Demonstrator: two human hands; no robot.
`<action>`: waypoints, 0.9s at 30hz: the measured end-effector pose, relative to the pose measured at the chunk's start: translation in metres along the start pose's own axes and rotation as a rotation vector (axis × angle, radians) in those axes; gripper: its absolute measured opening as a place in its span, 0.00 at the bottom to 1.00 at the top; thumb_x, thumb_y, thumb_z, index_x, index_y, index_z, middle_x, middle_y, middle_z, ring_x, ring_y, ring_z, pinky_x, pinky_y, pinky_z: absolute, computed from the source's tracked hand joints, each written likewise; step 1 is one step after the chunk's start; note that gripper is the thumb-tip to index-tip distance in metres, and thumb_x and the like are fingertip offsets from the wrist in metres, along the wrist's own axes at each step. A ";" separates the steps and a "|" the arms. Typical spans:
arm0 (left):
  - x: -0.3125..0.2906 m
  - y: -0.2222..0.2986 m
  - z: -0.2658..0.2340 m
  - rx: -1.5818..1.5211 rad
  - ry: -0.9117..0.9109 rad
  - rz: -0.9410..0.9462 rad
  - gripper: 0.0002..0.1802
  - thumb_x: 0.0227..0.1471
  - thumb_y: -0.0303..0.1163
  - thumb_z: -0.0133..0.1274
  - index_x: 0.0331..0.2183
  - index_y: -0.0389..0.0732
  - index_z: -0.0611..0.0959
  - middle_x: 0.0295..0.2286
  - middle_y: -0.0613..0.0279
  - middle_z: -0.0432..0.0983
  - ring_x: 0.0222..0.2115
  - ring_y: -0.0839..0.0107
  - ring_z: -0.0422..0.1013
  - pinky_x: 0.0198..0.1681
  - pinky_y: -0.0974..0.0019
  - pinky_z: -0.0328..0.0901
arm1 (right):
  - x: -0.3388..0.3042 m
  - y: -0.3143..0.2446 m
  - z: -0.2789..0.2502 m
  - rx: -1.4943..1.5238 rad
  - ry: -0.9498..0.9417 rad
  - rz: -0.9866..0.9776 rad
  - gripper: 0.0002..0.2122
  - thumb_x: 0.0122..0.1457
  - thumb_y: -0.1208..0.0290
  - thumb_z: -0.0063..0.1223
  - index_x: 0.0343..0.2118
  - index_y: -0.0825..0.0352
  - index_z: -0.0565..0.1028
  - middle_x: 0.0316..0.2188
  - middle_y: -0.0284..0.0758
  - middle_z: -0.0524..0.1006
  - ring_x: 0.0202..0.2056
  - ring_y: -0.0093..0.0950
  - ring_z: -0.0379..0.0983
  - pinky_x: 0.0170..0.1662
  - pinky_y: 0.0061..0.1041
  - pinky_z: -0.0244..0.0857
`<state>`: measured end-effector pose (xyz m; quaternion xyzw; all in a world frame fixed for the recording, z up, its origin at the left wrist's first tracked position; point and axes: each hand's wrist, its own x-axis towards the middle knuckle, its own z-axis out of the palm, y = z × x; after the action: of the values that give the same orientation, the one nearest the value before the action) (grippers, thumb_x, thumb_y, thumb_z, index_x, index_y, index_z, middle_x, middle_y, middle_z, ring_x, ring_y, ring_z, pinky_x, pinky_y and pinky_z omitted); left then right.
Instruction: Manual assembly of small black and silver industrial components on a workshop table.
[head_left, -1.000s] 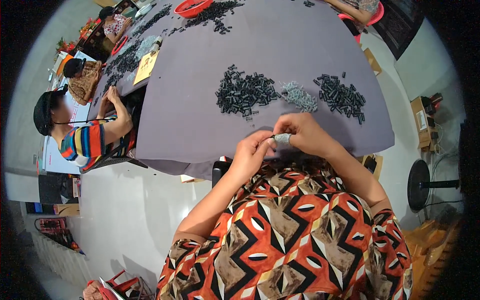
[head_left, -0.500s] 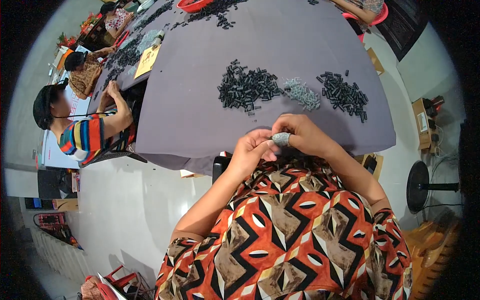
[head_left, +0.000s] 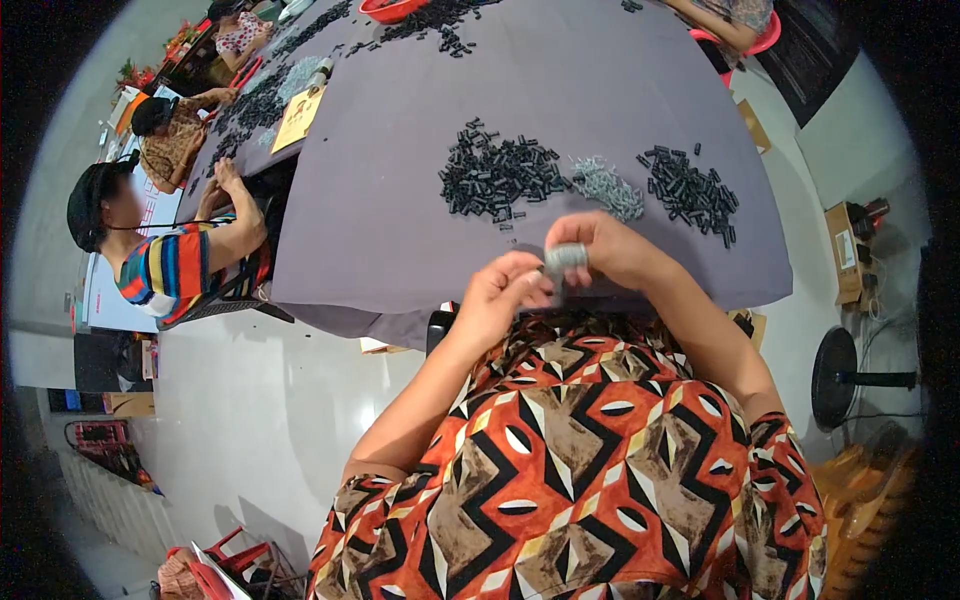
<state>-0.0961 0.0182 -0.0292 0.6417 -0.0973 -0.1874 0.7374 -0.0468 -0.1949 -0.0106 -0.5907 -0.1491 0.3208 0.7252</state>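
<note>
My left hand (head_left: 497,295) is closed above the table's near edge, thumb and fingers pressed together. A small dark bit shows at its fingertips, too small to name. Close beside it is my right hand (head_left: 615,252), its fingers curled and smeared by motion. A grey wrapping (head_left: 568,256) covers what looks like its thumb; whether a part sits between these fingers is hidden. Beyond my hands lie a large pile of short black cylindrical parts (head_left: 495,178), a small pile of grey-white slim pieces (head_left: 608,190) and a second pile of black parts (head_left: 690,195).
A grey cloth covers the table (head_left: 400,220). At the far end stands a red basin (head_left: 390,10) among more black parts. To the left, a person in a striped shirt (head_left: 180,268) and others sit at work. A black fan (head_left: 832,375) stands at right.
My right hand has risen slightly and drawn a little away from my left, its grey-wrapped digit now blurred. My left hand stays nearly in place, and the piles look unchanged.
</note>
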 end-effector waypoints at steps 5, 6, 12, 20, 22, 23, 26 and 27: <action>0.008 0.000 -0.025 -0.156 0.240 -0.023 0.08 0.61 0.28 0.46 0.41 0.36 0.75 0.31 0.59 0.79 0.27 0.73 0.75 0.33 0.71 0.71 | 0.040 -0.009 0.004 -0.876 0.388 -0.391 0.07 0.50 0.75 0.56 0.33 0.68 0.75 0.25 0.34 0.75 0.30 0.28 0.74 0.33 0.30 0.66; 0.009 0.000 -0.027 -0.220 0.249 -0.023 0.08 0.61 0.28 0.45 0.40 0.37 0.75 0.31 0.59 0.79 0.27 0.73 0.75 0.33 0.71 0.71 | 0.049 -0.006 0.005 -1.039 0.399 -0.402 0.08 0.48 0.76 0.54 0.33 0.68 0.75 0.28 0.37 0.75 0.31 0.34 0.74 0.34 0.33 0.67; 0.009 0.002 -0.029 -0.338 0.216 -0.034 0.07 0.60 0.28 0.47 0.39 0.36 0.76 0.32 0.57 0.79 0.28 0.71 0.76 0.33 0.70 0.72 | 0.057 0.009 0.004 -1.175 0.378 -0.403 0.10 0.44 0.83 0.49 0.32 0.67 0.73 0.30 0.42 0.71 0.32 0.46 0.71 0.36 0.41 0.66; 0.007 0.000 -0.023 -0.191 0.187 -0.010 0.08 0.60 0.27 0.48 0.40 0.36 0.76 0.33 0.57 0.79 0.28 0.74 0.76 0.33 0.72 0.72 | 0.046 0.005 0.004 -1.236 0.303 -0.431 0.08 0.47 0.79 0.49 0.32 0.65 0.74 0.31 0.41 0.71 0.33 0.45 0.72 0.35 0.41 0.66; 0.007 -0.001 -0.024 -0.174 0.186 -0.003 0.08 0.60 0.28 0.48 0.40 0.36 0.77 0.33 0.57 0.79 0.28 0.75 0.76 0.32 0.72 0.71 | 0.046 0.004 0.003 -1.208 0.287 -0.419 0.12 0.44 0.82 0.50 0.34 0.65 0.73 0.31 0.41 0.70 0.33 0.45 0.71 0.35 0.41 0.65; 0.007 -0.001 -0.024 -0.184 0.185 -0.002 0.07 0.59 0.27 0.48 0.40 0.36 0.77 0.33 0.57 0.79 0.28 0.75 0.76 0.32 0.72 0.71 | 0.046 0.004 0.004 -1.228 0.281 -0.416 0.13 0.43 0.82 0.51 0.35 0.65 0.73 0.31 0.41 0.70 0.33 0.45 0.71 0.35 0.40 0.65; 0.006 0.000 -0.023 -0.177 0.191 -0.007 0.07 0.59 0.27 0.48 0.40 0.36 0.77 0.33 0.57 0.79 0.28 0.74 0.76 0.33 0.72 0.72 | 0.045 0.004 0.003 -1.220 0.268 -0.410 0.13 0.43 0.82 0.51 0.35 0.65 0.73 0.32 0.41 0.71 0.34 0.45 0.71 0.36 0.40 0.66; 0.007 0.000 -0.023 -0.161 0.196 -0.014 0.07 0.59 0.27 0.48 0.40 0.36 0.77 0.33 0.57 0.79 0.28 0.74 0.76 0.33 0.72 0.72 | 0.044 0.004 0.002 -1.191 0.261 -0.404 0.14 0.43 0.83 0.51 0.35 0.66 0.73 0.33 0.41 0.71 0.34 0.45 0.71 0.36 0.40 0.66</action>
<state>-0.0815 0.0361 -0.0336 0.5961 -0.0049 -0.1361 0.7913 -0.0160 -0.1646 -0.0209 -0.8868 -0.3206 -0.0348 0.3312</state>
